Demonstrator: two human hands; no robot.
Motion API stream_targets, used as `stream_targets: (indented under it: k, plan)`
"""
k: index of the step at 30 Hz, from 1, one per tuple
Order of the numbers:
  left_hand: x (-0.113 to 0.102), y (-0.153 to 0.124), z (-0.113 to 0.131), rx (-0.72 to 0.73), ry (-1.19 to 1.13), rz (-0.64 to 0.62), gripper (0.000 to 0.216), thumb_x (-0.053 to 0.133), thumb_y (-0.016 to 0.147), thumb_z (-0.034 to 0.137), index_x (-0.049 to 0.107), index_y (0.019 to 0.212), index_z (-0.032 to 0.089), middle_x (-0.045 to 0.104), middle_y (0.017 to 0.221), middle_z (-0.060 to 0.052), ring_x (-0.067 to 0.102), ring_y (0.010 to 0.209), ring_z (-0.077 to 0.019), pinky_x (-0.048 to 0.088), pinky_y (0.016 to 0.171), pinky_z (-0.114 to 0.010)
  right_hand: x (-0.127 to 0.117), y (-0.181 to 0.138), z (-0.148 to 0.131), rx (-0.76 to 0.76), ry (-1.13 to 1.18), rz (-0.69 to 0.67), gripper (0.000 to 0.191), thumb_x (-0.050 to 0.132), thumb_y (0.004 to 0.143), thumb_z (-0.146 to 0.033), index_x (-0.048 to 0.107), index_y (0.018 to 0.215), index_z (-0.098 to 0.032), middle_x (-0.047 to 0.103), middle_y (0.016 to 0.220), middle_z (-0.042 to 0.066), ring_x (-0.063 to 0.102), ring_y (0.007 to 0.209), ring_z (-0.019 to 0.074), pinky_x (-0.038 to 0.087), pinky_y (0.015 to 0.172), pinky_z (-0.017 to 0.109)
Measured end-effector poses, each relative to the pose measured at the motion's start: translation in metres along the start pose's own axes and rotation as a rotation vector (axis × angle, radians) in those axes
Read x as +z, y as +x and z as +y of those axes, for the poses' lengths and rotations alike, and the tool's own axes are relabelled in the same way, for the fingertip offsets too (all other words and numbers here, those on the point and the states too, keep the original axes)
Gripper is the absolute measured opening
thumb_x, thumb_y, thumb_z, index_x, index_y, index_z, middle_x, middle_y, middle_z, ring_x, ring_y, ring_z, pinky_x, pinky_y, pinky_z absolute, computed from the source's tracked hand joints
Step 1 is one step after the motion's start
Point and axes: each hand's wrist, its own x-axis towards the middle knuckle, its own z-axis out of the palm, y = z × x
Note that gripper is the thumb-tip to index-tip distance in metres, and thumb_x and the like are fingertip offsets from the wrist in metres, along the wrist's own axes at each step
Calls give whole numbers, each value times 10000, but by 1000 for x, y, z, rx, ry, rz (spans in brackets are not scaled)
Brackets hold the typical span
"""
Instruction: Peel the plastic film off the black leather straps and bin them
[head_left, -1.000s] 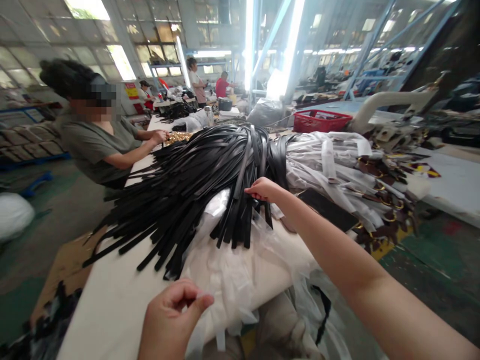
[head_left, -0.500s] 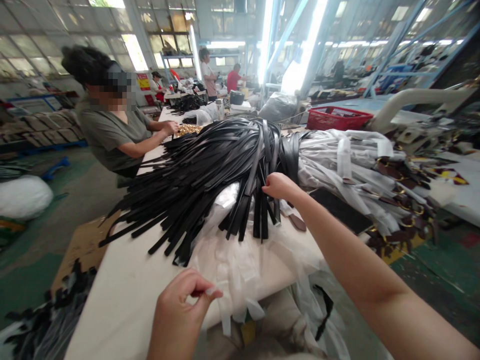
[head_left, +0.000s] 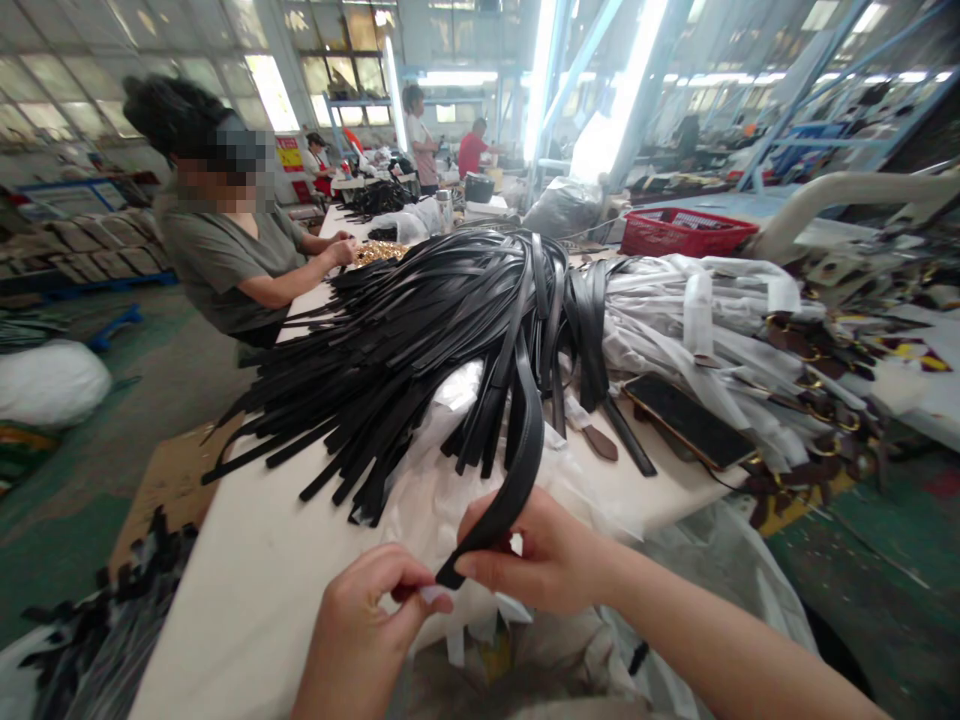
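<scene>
My right hand [head_left: 551,556] is closed on the end of one black strap [head_left: 520,460], which arcs up into the big pile of black straps [head_left: 420,330] on the white table [head_left: 247,590]. Close beside it on the left, my left hand [head_left: 367,630] pinches a small pale strip between thumb and fingers, right at the strap's tip. Crumpled clear plastic wrapping [head_left: 442,480] lies under the pile's near end.
A person in a grey shirt [head_left: 225,260] works at the table's left side by gold fittings [head_left: 375,252]. Plastic-wrapped straps with buckles [head_left: 720,330] lie right, a dark flat case [head_left: 690,420] beside them, a red basket [head_left: 686,232] behind. Black scraps [head_left: 90,620] litter the floor.
My right hand drew one black strap out of the pile and brought its end down to my left hand, which has kept its pinch on the pale strip.
</scene>
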Motion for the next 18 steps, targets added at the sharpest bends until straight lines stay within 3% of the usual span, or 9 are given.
stream_targets:
  k: [6,12,18]
  plan:
    - [-2,-2,2,-12,1,-27,116,732,679,183,666,592,223,597,619,39,590,634,-153,423,622,-241,-2,3,4,-143,-213,-40,187,562,906,-295,647,836,-145,485,635,-22,429,553,102,356,513,238]
    - [-4,-5,6,-35,-54,-63,133,715,699,215,659,579,220,595,614,34,580,630,-155,423,621,-239,4,0,6,-132,-266,-11,180,567,894,-302,637,815,-156,460,599,-34,421,533,107,334,497,245]
    - [-5,-4,7,87,-160,-130,232,625,801,322,701,609,215,657,642,-12,630,634,-175,468,613,-239,8,-2,11,-83,-176,-45,93,607,841,-242,616,791,-163,483,654,-28,430,583,99,341,531,228]
